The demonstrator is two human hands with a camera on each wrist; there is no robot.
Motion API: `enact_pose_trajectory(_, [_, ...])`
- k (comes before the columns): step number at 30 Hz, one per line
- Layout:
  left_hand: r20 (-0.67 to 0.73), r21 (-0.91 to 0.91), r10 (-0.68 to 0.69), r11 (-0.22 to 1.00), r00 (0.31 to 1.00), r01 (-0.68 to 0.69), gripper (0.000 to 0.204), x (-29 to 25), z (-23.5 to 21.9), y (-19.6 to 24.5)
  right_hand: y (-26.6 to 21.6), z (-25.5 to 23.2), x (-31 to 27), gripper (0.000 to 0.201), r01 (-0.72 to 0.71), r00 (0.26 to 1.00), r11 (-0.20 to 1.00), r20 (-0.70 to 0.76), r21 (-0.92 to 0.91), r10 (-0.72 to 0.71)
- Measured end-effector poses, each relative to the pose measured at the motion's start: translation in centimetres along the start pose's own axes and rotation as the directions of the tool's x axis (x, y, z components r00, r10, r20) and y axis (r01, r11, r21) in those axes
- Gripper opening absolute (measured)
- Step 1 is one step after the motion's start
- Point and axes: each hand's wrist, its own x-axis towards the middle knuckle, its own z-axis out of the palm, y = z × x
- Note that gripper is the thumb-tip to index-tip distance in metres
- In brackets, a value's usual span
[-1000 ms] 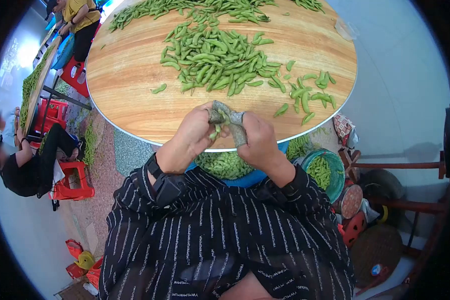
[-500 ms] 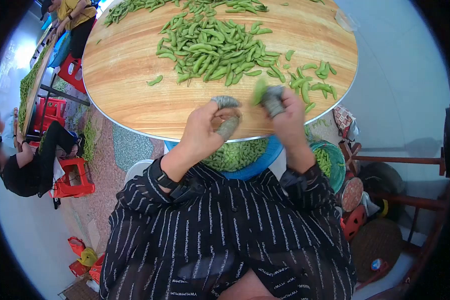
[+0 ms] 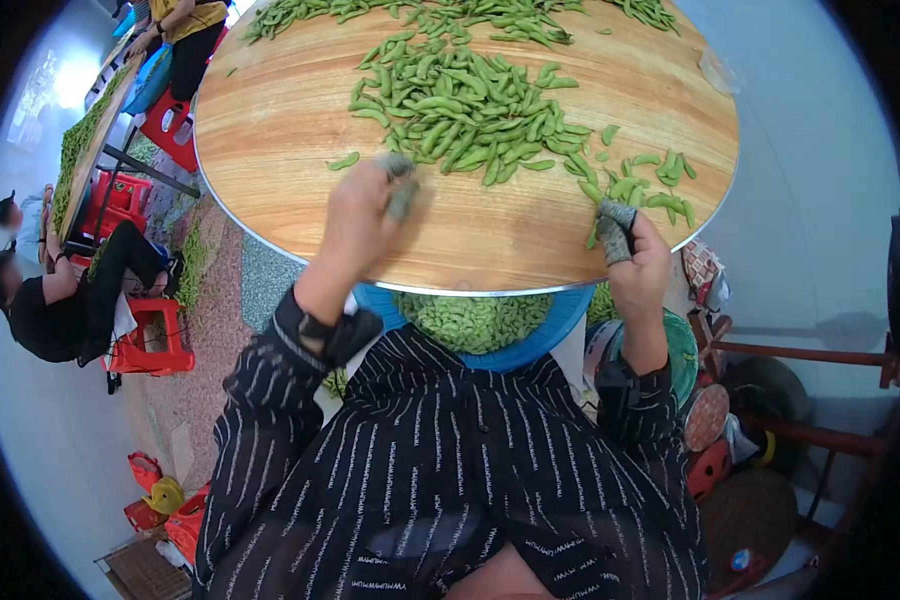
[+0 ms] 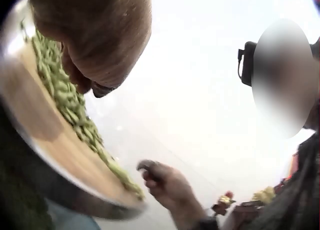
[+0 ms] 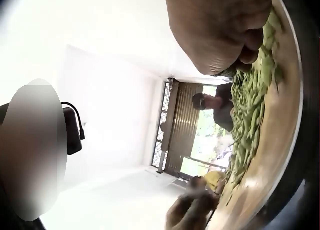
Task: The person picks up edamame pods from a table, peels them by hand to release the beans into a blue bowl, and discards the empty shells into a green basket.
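Observation:
My left hand [image 3: 360,215], blurred, hovers over the near part of the round table, just below the main heap of green soybean pods [image 3: 460,110]. Its thumb and forefinger, wrapped in grey tape, stand apart with nothing visible between them. My right hand [image 3: 638,270] is among a smaller scatter of pods [image 3: 660,200] near the table's right edge. Its taped fingertips come together right at a green pod [image 3: 591,236]; I cannot tell whether they pinch it. In the right wrist view the curled right hand [image 5: 225,34] hides its fingertips.
Below the table edge is a blue basin [image 3: 540,345] of shelled green beans [image 3: 470,320]. A green bucket [image 3: 682,350] stands to the right. More pods [image 3: 500,20] line the table's far side. At left, people sit by another pod-covered table [image 3: 85,140] with red stools [image 3: 150,335].
My hands, together over the table edge a second ago, have parted. The right hand moved right to the scattered pods, a blurred pod at its fingers midway. The left hand moved left and forward.

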Motion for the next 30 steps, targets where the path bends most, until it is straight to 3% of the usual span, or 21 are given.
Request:
enact_pose_trajectory(2, [-0.008, 0.057, -0.042, 0.997, 0.999, 0.043, 0.016, 1.8, 0.7, -2.5, -0.1, 0.9, -0.4, 0.028, -0.007, 1.0, 1.0, 0.029, 0.009, 0.007])
enact_pose_trajectory(4, [0.149, 0.265, -0.116, 0.962, 0.982, 0.074, 0.015, 2.5, 1.4, -4.2, -0.5, 1.7, -0.8, 0.026, -0.09, 0.991, 0.992, 0.106, 0.092, 0.08])
enact_pose_trajectory(12, [0.145, 0.211, -0.009, 0.977, 0.989, -0.022, 0.014, 1.4, -1.1, -1.6, -2.2, 4.4, -1.8, 0.027, -0.033, 0.977, 0.997, 0.212, 0.073, 0.017])
enact_pose_trajectory(14, [0.275, -0.069, -0.288, 0.946, 0.917, 0.318, 0.021, 1.5, -2.3, 0.6, -2.8, 5.4, -1.6, 0.031, 0.0, 0.944, 1.0, 0.329, 0.024, -0.008])
enact_pose_trajectory(15, [0.273, -0.069, -0.285, 0.947, 0.919, 0.314, 0.021, 1.5, -2.6, 1.4, -3.5, 6.1, -1.4, 0.031, 0.047, 0.936, 0.999, 0.348, 0.022, -0.052])
enact_pose_trajectory(17, [0.433, -0.271, -0.325, 0.843, 0.841, 0.465, 0.032, 1.4, -2.8, 2.7, -3.7, 7.3, -0.9, 0.031, 0.104, 0.909, 0.994, 0.41, -0.035, -0.081])
enact_pose_trajectory(18, [0.431, -0.271, -0.323, 0.845, 0.843, 0.462, 0.032, 1.2, -2.6, 3.3, -3.7, 8.0, -0.6, 0.03, 0.161, 0.875, 0.983, 0.474, -0.088, -0.101])
enact_pose_trajectory(20, [0.49, -0.406, -0.258, 0.778, 0.833, 0.48, 0.038, 0.9, -2.0, 4.3, -3.3, 9.1, -0.4, 0.028, 0.212, 0.871, 0.975, 0.464, -0.061, -0.161])
enact_pose_trajectory(22, [0.465, -0.445, -0.254, 0.761, 0.848, 0.472, 0.032, 0.6, -1.5, 4.7, -2.6, 9.7, -0.5, 0.028, 0.23, 0.909, 0.973, 0.355, 0.008, -0.218])
enact_pose_trajectory(23, [0.453, -0.601, -0.233, 0.634, 0.861, 0.487, 0.03, 0.5, -1.5, 5.0, -2.4, 9.5, -0.5, 0.028, 0.232, 0.91, 0.973, 0.354, 0.005, -0.218])
enact_pose_trajectory(24, [0.436, -0.732, -0.215, 0.48, 0.874, 0.483, 0.029, 0.5, -1.5, 5.2, -2.1, 9.0, -0.4, 0.028, 0.003, 0.92, 0.975, 0.381, 0.224, -0.091])
enact_pose_trajectory(25, [0.435, -0.734, -0.211, 0.48, 0.875, 0.481, 0.029, 0.3, -1.2, 5.0, -1.9, 8.4, -0.3, 0.027, -0.227, 0.901, 0.879, 0.432, 0.42, 0.026])
enact_pose_trajectory(26, [0.419, -0.747, -0.169, 0.493, 0.892, 0.445, 0.03, 0.0, -0.6, 4.6, -1.9, 7.6, -0.1, 0.027, -0.223, 0.903, 0.88, 0.429, 0.419, 0.025])
enact_pose_trajectory(27, [0.403, -0.761, -0.126, 0.504, 0.907, 0.408, 0.031, -0.2, -0.3, 4.3, -2.0, 6.6, 0.2, 0.028, -0.462, 0.804, 0.672, 0.593, 0.579, 0.042])
enact_pose_trajectory(28, [0.401, -0.763, -0.123, 0.503, 0.908, 0.405, 0.031, -0.4, -0.2, 4.6, -2.1, 6.1, 0.4, 0.029, -0.675, 0.678, 0.39, 0.735, 0.627, -0.006])
enact_pose_trajectory(30, [0.763, -0.61, -0.038, 0.291, 0.646, 0.737, 0.037, -1.2, 0.1, 5.3, -2.1, 6.2, 0.1, 0.029, -0.671, 0.686, 0.417, 0.726, 0.613, 0.037])
